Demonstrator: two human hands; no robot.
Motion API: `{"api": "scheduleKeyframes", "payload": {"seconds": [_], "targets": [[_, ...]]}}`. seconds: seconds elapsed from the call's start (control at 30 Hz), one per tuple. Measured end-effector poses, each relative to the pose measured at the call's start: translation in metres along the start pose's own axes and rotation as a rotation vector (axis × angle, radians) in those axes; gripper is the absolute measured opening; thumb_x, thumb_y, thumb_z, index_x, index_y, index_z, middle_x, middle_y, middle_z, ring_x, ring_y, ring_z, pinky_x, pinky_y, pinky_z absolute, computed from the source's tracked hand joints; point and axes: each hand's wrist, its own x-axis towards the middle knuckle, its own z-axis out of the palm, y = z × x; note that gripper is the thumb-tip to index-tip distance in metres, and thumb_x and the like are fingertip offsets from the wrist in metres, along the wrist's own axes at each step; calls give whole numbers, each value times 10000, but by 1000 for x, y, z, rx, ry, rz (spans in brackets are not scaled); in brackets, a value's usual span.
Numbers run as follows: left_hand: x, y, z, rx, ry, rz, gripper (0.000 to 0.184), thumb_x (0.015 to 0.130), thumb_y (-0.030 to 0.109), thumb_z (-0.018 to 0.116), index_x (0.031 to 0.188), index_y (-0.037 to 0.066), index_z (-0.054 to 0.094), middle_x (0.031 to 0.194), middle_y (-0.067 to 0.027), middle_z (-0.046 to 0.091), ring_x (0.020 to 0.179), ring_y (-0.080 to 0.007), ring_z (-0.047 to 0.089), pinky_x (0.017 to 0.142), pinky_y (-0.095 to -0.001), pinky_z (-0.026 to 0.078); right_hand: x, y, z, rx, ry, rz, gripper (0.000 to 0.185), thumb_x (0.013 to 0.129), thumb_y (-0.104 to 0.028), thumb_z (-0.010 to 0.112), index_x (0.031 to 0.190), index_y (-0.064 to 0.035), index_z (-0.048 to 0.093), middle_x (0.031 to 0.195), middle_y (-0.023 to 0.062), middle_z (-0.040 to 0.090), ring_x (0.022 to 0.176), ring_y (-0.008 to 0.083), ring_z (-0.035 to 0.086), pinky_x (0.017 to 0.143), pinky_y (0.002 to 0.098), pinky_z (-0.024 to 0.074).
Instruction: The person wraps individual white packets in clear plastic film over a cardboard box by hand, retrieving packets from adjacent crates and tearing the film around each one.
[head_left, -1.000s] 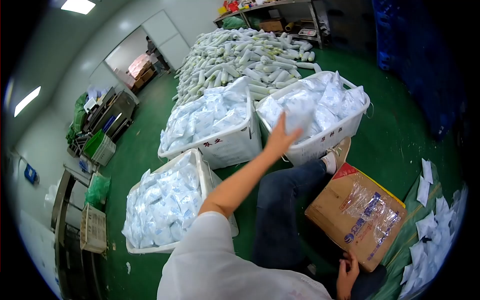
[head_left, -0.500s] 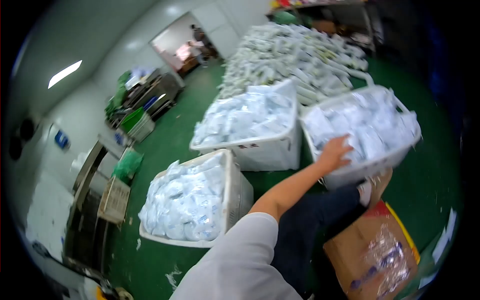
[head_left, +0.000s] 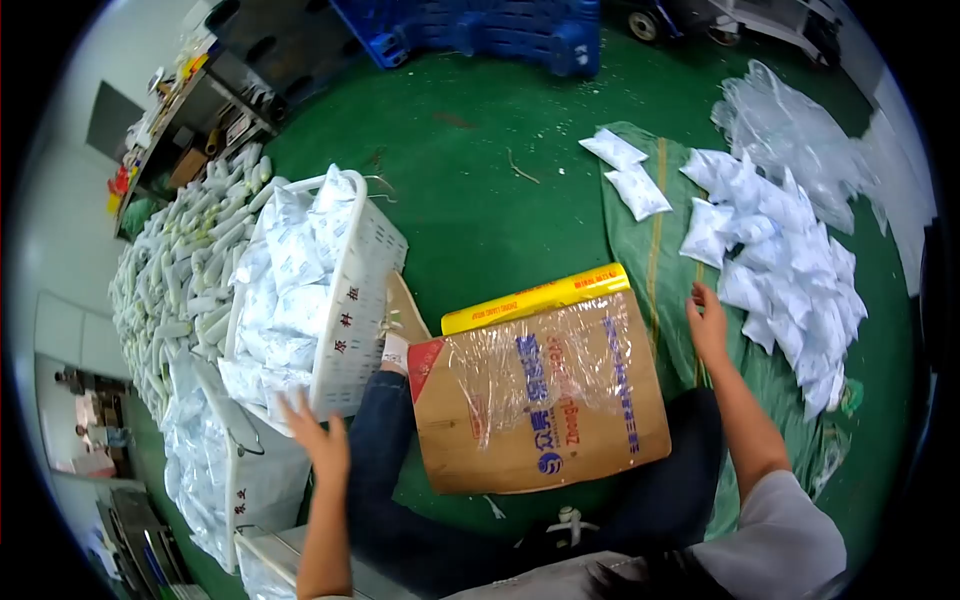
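My left hand [head_left: 318, 440], fingers spread and holding nothing, is at the near edge of a white crate [head_left: 345, 330] heaped with white pillow-shaped packets [head_left: 295, 265]. Whether it touches the crate cannot be made out. My right hand [head_left: 708, 322] is over a green sheet [head_left: 645, 240] on the floor, its fingers apart and nothing visible in it. Just right of that hand lies a pile of similar white packets [head_left: 785, 270]. Two packets [head_left: 640, 190] lie apart from the pile. Between my legs a cardboard box [head_left: 540, 400] has clear film on its top.
A yellow roll-shaped box [head_left: 535, 298] lies behind the cardboard box. Another filled crate [head_left: 270, 490] stands at the left, near a large heap of pale wrapped long pieces [head_left: 185, 270]. A blue pallet [head_left: 490, 35] is at the back, clear plastic [head_left: 790, 130] at the right.
The view has swung right, bringing the packet pile and my right hand into sight. My left hand has drawn back from the packets to the crate's near edge.
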Motion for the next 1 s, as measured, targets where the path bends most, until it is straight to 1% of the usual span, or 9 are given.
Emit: {"api": "scheduleKeyframes", "payload": {"seconds": [0.07, 0.13, 0.23, 0.43, 0.53, 0.63, 0.8, 0.93, 1.0], "targets": [[-40, 66, 19, -228, -141, -63, 741, 813, 76, 648, 1474, -44, 335, 1561, -293, 254, 1465, -437, 216, 1202, -498, 147, 54, 20, 49, -243, -15, -178, 494, 896, -248, 657, 1310, -2, 551, 1253, 199, 623, 1166, 344, 599, 992, 417, 469], [-72, 117, 57, -287, -129, 56, 716, 805, 148, 663, 1432, -58, 385, 1539, -301, 291, 1458, -441, 235, 1190, -522, 164, 129, 50, 108, -199, -72, -163, 707, 820, -340, 705, 1386, 17, 476, 1369, 278, 517, 1294, 418, 474, 1112, 463, 365], [-109, 154, 93, 139, -449, 118, 622, 852, 376, 633, 1443, 235, 499, 1479, -193, 429, 1396, -400, 355, 1132, -619, 222, 249, 112, 197, -488, 22, -222, 735, 806, -366, 717, 1383, 22, 477, 1367, 259, 529, 1281, 394, 498, 1099, 483, 378], [-113, 138, 91, 16, -492, 76, 647, 945, 395, 513, 1523, 148, 363, 1592, -237, 231, 1491, -390, 194, 1173, -587, 113, 332, 106, 296, -516, -180, -80, 785, 799, -355, 730, 1431, -5, 424, 1414, 226, 487, 1305, 364, 474, 1105, 455, 368], [-110, 137, 91, 49, -524, 103, 667, 972, 421, 436, 1546, 113, 293, 1613, -228, 184, 1509, -372, 153, 1191, -565, 78, 332, 124, 277, -526, -206, -5, 812, 795, -350, 737, 1454, -18, 397, 1437, 210, 466, 1318, 349, 462, 1108, 441, 363], [-120, 123, 93, -166, -467, 49, 702, 935, 377, 511, 1524, 58, 302, 1595, -219, 244, 1493, -366, 204, 1195, -552, 114, 312, 136, 241, -488, -185, 26, 842, 791, -344, 743, 1478, -31, 371, 1461, 193, 445, 1330, 334, 450, 1111, 427, 358], [-127, 115, 100, -270, -206, -146, 683, 767, 132, 639, 1412, 12, 449, 1387, -216, 506, 1292, -394, 467, 1121, -460, 343, 200, 199, 92, -380, -89, 145, 894, 785, -336, 754, 1518, -54, 327, 1500, 166, 411, 1351, 309, 430, 1116, 403, 349], [-130, 110, 107, -456, -6, -195, 480, 861, 127, 574, 1319, -2, 518, 1363, -219, 516, 1242, -418, 482, 1077, -470, 362, 55, 79, 35, 62, -64, 181, 939, 780, -329, 763, 1549, -72, 291, 1532, 144, 383, 1367, 289, 414, 1120, 385, 342], [-127, 115, 107, -437, -5, -259, 334, 928, 164, 546, 1215, -1, 589, 1366, -220, 506, 1251, -393, 472, 1075, -465, 347, -2, -33, 6, 304, -169, -15, 943, 754, -315, 785, 1534, -61, 321, 1520, 154, 399, 1368, 284, 417, 1120, 389, 337]]}}
